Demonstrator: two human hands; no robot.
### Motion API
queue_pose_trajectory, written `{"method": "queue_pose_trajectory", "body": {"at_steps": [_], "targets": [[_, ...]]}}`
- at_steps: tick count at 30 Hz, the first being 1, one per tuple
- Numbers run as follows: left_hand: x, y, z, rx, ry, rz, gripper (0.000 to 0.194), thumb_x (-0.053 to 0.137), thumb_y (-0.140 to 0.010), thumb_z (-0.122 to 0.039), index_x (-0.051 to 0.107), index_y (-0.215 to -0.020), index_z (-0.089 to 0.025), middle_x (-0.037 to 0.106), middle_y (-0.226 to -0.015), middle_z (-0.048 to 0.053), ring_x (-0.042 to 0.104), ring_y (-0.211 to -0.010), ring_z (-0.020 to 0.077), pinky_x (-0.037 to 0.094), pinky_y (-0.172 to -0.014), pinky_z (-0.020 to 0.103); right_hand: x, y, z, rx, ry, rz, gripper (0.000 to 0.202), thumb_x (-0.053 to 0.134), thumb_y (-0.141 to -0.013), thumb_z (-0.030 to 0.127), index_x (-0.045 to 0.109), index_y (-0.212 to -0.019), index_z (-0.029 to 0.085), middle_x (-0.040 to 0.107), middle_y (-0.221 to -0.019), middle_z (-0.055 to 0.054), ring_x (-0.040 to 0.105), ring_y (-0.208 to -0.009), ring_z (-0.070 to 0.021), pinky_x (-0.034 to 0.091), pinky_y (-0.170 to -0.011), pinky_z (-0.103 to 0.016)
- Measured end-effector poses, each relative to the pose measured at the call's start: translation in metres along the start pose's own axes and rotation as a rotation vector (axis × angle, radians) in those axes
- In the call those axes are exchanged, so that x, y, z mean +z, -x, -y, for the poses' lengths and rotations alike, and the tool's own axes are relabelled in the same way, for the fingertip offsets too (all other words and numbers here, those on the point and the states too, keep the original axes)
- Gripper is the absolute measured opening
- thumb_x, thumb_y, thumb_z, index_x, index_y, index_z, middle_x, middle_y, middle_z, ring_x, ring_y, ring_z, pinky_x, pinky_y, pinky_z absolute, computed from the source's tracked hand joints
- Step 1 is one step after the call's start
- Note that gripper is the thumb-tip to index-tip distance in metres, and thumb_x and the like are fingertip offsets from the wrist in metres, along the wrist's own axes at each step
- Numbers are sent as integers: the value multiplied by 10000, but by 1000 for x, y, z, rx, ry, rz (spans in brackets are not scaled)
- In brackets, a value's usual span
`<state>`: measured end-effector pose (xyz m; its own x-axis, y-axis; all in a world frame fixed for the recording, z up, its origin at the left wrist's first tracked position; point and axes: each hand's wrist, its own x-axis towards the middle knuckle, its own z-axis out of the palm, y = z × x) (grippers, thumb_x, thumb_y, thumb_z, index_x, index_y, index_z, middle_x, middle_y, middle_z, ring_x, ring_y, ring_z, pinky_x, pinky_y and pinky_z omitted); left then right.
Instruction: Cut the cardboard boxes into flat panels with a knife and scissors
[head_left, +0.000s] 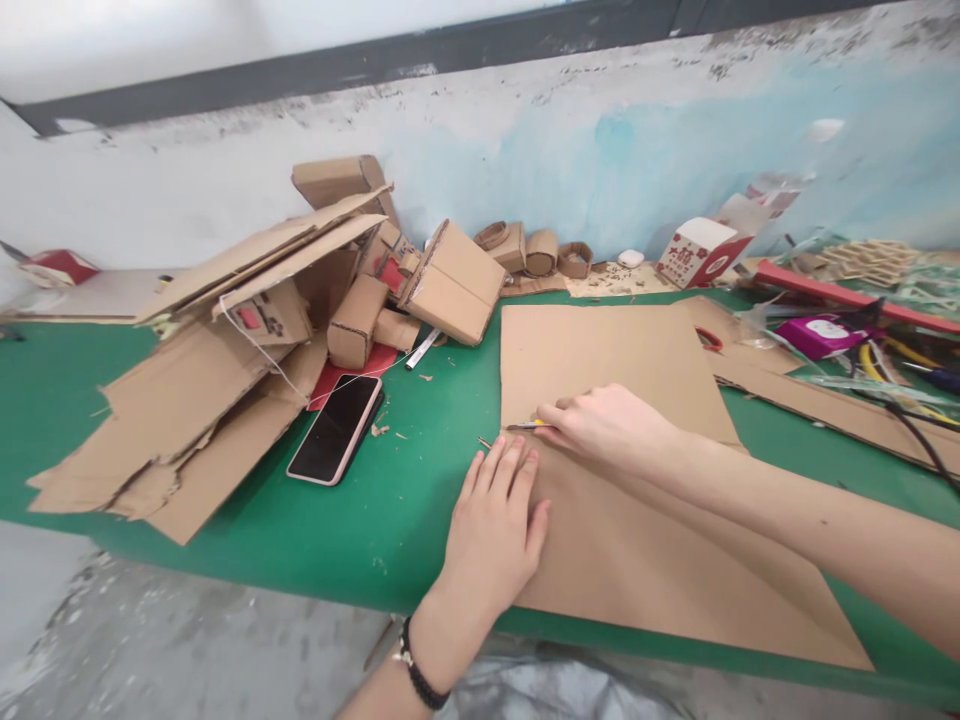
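A large cardboard sheet (675, 560) lies on the green table before me, with a crease running across its middle. My right hand (600, 425) is closed around a utility knife (536, 424), whose blade points left at the sheet's left edge by the crease. Just below the blade, my left hand (499, 520) lies flat with fingers stretched out, partly on the sheet's left edge and partly on the table. A small cardboard scrap (484, 443) sits by its fingertips. Most of the knife's handle is hidden inside my right hand.
A phone (335, 430) lies left of the sheet, beside stacked cardboard pieces (195, 390). Cardboard boxes (456, 282) and a white marker-like stick (422, 349) are behind. At right are cardboard strips (825, 405), a purple packet (821, 336) and cables. The green table (405, 550) ends near me.
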<state>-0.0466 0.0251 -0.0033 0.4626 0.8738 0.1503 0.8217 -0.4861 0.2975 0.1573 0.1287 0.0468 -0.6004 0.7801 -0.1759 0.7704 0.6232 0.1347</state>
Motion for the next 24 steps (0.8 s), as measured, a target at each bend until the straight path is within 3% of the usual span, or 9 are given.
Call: {"method": "queue_pose_trajectory", "body": {"at_steps": [24], "targets": [[-1, 0, 1, 9, -15, -3, 494, 530, -1073, -275, 545, -1542, -122, 502, -1683, 167, 410, -1603, 333, 429, -1279, 575, 14, 11, -13, -35, -3, -61, 291, 479, -1129, 333, 720, -1049, 189, 816, -901, -90, 764, -717, -218, 183, -552, -328]]}}
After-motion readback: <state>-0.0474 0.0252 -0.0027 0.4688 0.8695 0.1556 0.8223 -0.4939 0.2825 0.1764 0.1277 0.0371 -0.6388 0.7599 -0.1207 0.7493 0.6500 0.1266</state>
